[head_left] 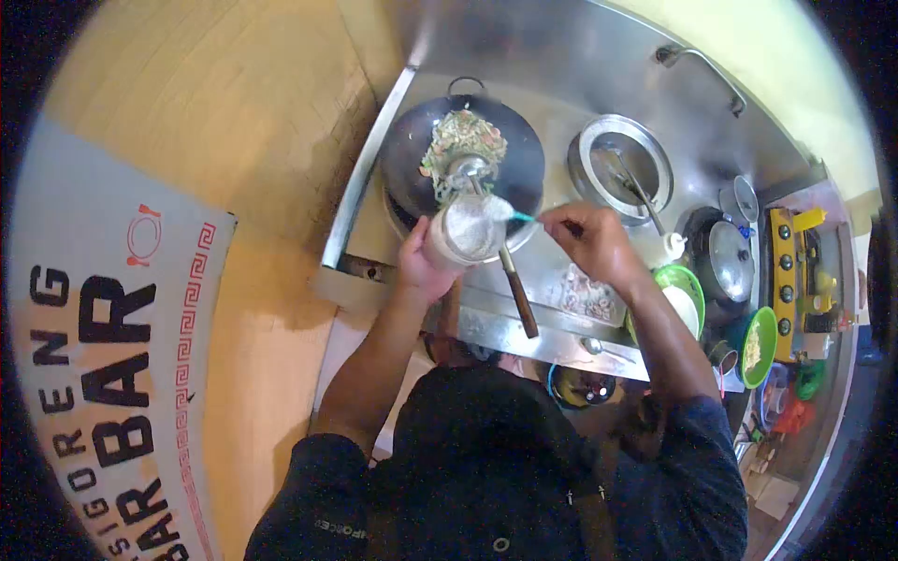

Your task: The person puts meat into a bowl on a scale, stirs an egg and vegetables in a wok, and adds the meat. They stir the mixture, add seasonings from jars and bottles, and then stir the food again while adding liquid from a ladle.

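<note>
My left hand (pixel 427 260) is closed around a small tub of white powder (pixel 470 232), tilted over the near side of the wok. Between the fingers of my right hand (pixel 589 238) is a teal spoon (pixel 524 218), its bowl heaped with white powder at the tub's rim. Behind the tub, the dark wok (pixel 402 150) holds a heap of fried noodles (pixel 468 136) with bits of vegetable. A ladle (pixel 517 292) rests in the wok, its metal bowl on the noodles and its wooden handle pointing towards me; the tub covers part of its shaft.
Right of the wok stands a round metal pot (pixel 587 154) with a utensil in it. Further right are a white squeeze bottle (pixel 672 246), green bowls (pixel 760 348), a lidded pan (pixel 731 262) and a yellow rack (pixel 784 280). A plastic bag (pixel 589 297) lies near the counter's front edge.
</note>
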{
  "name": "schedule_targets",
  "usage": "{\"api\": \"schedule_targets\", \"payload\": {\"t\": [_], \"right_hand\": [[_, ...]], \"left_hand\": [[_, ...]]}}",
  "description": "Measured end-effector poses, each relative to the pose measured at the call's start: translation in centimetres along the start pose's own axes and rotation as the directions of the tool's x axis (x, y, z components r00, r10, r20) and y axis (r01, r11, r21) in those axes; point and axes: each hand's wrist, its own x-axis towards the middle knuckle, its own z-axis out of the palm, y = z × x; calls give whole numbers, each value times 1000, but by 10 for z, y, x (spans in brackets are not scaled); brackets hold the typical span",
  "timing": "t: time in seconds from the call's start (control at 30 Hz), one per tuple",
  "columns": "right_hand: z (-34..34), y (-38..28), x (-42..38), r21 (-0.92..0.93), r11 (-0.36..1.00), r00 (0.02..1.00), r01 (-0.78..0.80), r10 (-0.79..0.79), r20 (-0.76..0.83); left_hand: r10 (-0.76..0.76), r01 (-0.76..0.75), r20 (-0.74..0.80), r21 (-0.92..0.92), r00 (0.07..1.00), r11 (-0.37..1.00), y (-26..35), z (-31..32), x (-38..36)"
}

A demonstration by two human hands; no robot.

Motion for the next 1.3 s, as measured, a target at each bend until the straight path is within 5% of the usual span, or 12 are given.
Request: {"api": "schedule_targets", "payload": {"t": [0.07, 0.17, 0.23, 0.33, 0.43, 0.47, 0.53, 0.67, 0.83, 1.0, 1.13, 1.3], "right_hand": [[9, 9, 45, -101, 992, 997, -78, 79, 3], [48, 67, 130, -405, 911, 995, 76, -98, -34], [84, 96, 183, -590, 807, 998, -15, 52, 46], [122, 168, 230, -702, 698, 989, -138, 129, -66], [98, 118, 205, -695, 716, 997, -68, 24, -72], [83, 87, 190, -638, 766, 963, 85, -227, -145], [68, 23, 152, -447, 886, 984, 123, -166, -60], [88, -81, 103, -509, 799, 940, 320, -200, 278], [99, -73, 92, -570, 800, 933, 187, 36, 357], [87, -43, 71, 64, 990, 965, -128, 109, 239], [90, -30, 60, 91, 996, 994, -12, 2, 114], [92, -17, 61, 200, 967, 981, -157, 129, 148]], "left_hand": [[84, -85, -204, 6, 975, 996, 26, -11, -3], [111, -112, -57, 0, 992, 994, 70, -46, -21], [143, -141, -58, 35, 988, 989, 89, -54, -34], [201, -206, -284, 13, 938, 978, 102, -65, -45], [189, -199, -316, 0, 930, 980, 104, -73, -56], [180, -193, -313, -11, 933, 981, 106, -71, -54], [147, -154, -270, -4, 952, 988, 106, -65, -48], [99, -109, -118, -85, 988, 990, 102, -73, -21], [104, -106, -79, -25, 991, 994, 98, -46, -3], [66, -69, -114, -21, 991, 997, 96, -43, 5], [107, -103, -63, 54, 992, 993, 92, -43, 11], [24, -25, -69, -16, 997, 1000, 93, -48, 19]]}}
